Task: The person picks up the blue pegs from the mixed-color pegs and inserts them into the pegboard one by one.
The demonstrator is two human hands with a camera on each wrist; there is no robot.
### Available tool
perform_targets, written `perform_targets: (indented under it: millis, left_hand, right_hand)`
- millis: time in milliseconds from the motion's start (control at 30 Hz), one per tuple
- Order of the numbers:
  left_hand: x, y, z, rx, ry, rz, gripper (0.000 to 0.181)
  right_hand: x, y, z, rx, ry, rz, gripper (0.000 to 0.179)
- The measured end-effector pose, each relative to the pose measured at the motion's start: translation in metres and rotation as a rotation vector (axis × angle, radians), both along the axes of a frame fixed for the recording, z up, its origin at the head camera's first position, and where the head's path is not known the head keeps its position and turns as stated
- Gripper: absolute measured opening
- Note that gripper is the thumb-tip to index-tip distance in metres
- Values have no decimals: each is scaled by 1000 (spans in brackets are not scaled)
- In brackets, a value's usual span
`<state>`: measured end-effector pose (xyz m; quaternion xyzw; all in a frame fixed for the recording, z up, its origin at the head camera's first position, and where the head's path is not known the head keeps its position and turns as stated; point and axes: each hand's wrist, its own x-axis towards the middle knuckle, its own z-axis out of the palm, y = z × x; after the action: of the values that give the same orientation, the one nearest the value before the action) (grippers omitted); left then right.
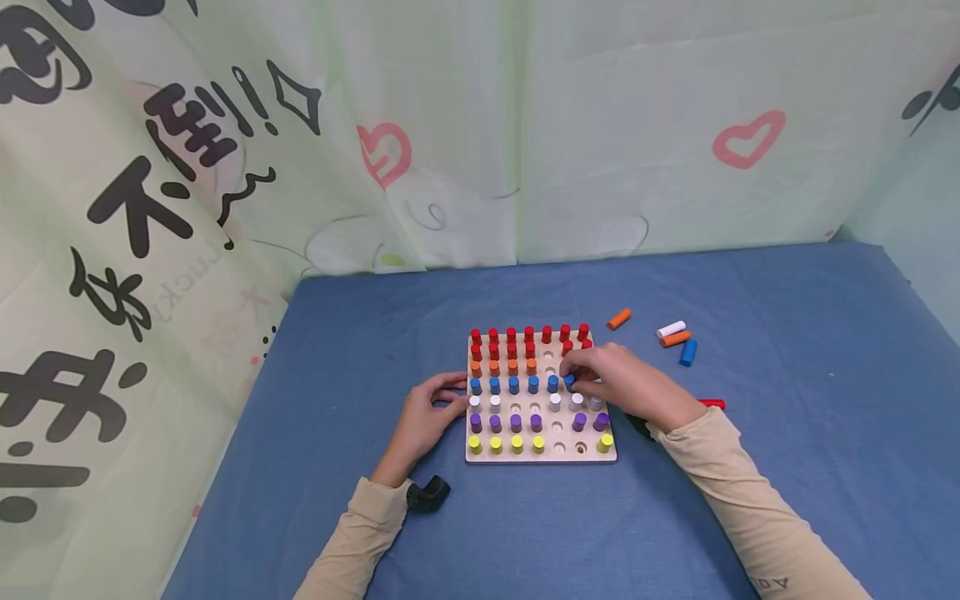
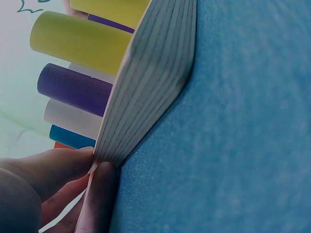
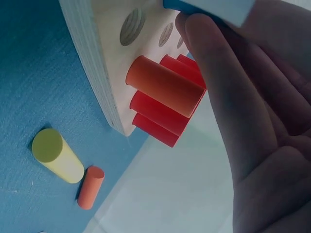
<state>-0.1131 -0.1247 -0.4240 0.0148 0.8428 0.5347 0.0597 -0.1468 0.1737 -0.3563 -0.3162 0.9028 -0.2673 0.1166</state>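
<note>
A square wooden pegboard (image 1: 540, 455) lies on the blue cloth, with rows of red, orange, blue, white, purple and yellow pegs standing in it. My right hand (image 1: 618, 379) is over the board's right side and pinches a blue peg (image 1: 570, 382) between thumb and fingertips, at the right end of the blue row. In the right wrist view, that blue peg (image 3: 214, 8) is partly cut off at the top. My left hand (image 1: 427, 417) rests its fingertips against the board's left edge. Up close, one fingertip (image 2: 102, 177) touches the board's layered side.
Loose pegs lie right of the board: an orange peg (image 1: 619, 318), a white peg (image 1: 671, 328), another orange peg (image 1: 676, 338), a blue peg (image 1: 688, 352) and a red peg (image 1: 712, 403). A yellow peg (image 3: 56, 155) shows on the cloth. Behind hangs a printed curtain (image 1: 570, 167).
</note>
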Motion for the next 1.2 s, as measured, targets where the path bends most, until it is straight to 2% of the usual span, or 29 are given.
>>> perform_targets:
  millis: [567,900,1033,1200]
  left_hand:
    - [-1,-1,-1,12,-12,-2,36]
    - [-1,-1,-1,10,-10,-3,36]
    - [0,-1,0,11,-10,-2,36]
    - [0,-2,-1,9,-7,-7,36]
  right_hand:
    - [0,-2,1,71,-20,-31,15]
    - [2,-1,3,51,-26,-36,21]
    - [4,1,6,48,-10,-42,23]
    - [6,5,10,34,50,-57,23]
